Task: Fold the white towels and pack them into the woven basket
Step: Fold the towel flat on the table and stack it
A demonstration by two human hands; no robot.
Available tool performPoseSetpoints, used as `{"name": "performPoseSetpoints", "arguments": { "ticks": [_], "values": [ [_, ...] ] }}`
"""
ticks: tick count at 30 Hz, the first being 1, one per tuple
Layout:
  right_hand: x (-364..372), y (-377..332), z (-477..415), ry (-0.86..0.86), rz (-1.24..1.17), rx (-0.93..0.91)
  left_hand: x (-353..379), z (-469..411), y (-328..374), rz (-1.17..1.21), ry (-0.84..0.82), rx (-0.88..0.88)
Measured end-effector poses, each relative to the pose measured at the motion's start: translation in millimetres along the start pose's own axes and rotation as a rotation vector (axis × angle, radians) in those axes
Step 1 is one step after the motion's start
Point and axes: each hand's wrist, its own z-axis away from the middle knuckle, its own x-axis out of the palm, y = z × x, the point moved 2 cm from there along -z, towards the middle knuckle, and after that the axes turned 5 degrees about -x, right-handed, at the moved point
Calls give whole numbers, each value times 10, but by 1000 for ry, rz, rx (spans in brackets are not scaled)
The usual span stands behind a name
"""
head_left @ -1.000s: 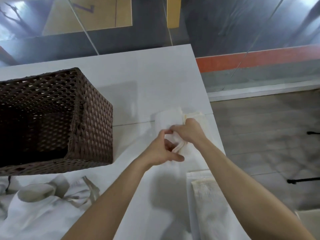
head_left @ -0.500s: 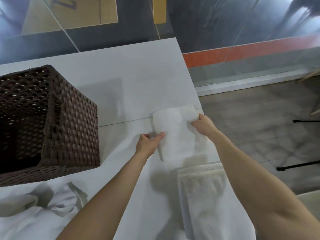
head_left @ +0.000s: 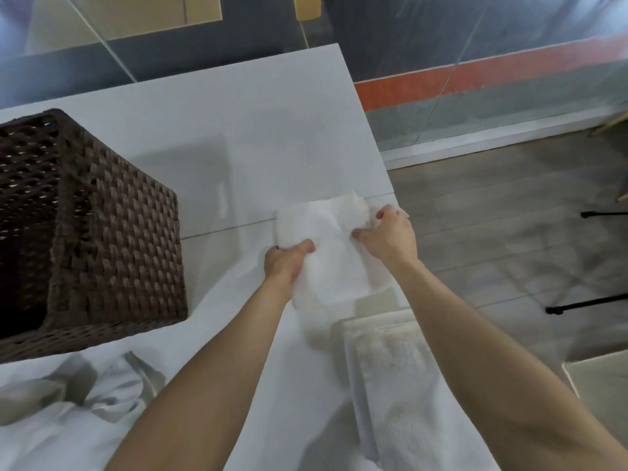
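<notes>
A small folded white towel (head_left: 326, 246) is near the right edge of the white table (head_left: 238, 130). My left hand (head_left: 287, 263) grips its left side, thumb on top and fingers under the cloth, and that near edge is raised. My right hand (head_left: 387, 236) holds the towel's right side with curled fingers. The dark brown woven basket (head_left: 112, 232) stands at the left, apart from the towel; its inside looks dark. A folded, fluffier white towel (head_left: 390, 385) lies nearer to me, partly under my right forearm.
Crumpled white cloth (head_left: 68, 409) lies at the near left, in front of the basket. The table's right edge runs just beside my right hand, with wooden floor beyond. A glass wall with a red stripe stands behind the table.
The towel was laid out flat half a second ago. Both hands have since closed on its two sides, and its near left edge has come up off the table.
</notes>
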Motion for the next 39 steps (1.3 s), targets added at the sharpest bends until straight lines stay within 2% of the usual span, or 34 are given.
{"name": "performPoseSetpoints", "arguments": {
  "ticks": [3, 6, 8, 13, 17, 21, 25, 27, 30, 31, 33, 37, 39],
  "values": [
    [-4, -40, 91, -78, 107, -10, -270, -56, -42, -62, 96, 87],
    [44, -233, 258, -61, 278, -213, -671, -58, -140, -156, 193, 178],
    [119, -410, 431, -64, 251, -322, -947, -6, -263, -187, 220, 189],
    [387, -662, 945, -237, 118, -396, -1411, 201, -674, -146, 150, 152],
    [405, -634, 1226, -353, 99, -397, -1589, 449, -780, -206, 47, 272],
    [204, -813, 1312, -361, 41, -528, -1611, 894, -465, -486, -62, 515],
    [-20, -990, 1298, -569, 37, -510, -1508, 1225, -36, -763, -198, 708],
    [-193, -955, 1251, -581, -52, -476, -1485, 1326, 266, -918, -255, 707],
    [-465, -791, 1145, -459, -266, -458, -1493, 1329, 752, -1241, -297, 569],
    [-545, -726, 1103, -425, -330, -448, -1490, 1265, 878, -1278, -302, 522],
    [-677, -572, 963, -351, -425, -404, -1428, 1136, 1093, -1121, -312, 497],
    [-938, -263, 659, -159, -594, -275, -933, 828, 1188, -287, -397, 376],
    [-947, -35, 498, -101, -527, -200, -504, 636, 945, -180, -361, 294]
  ]
}}
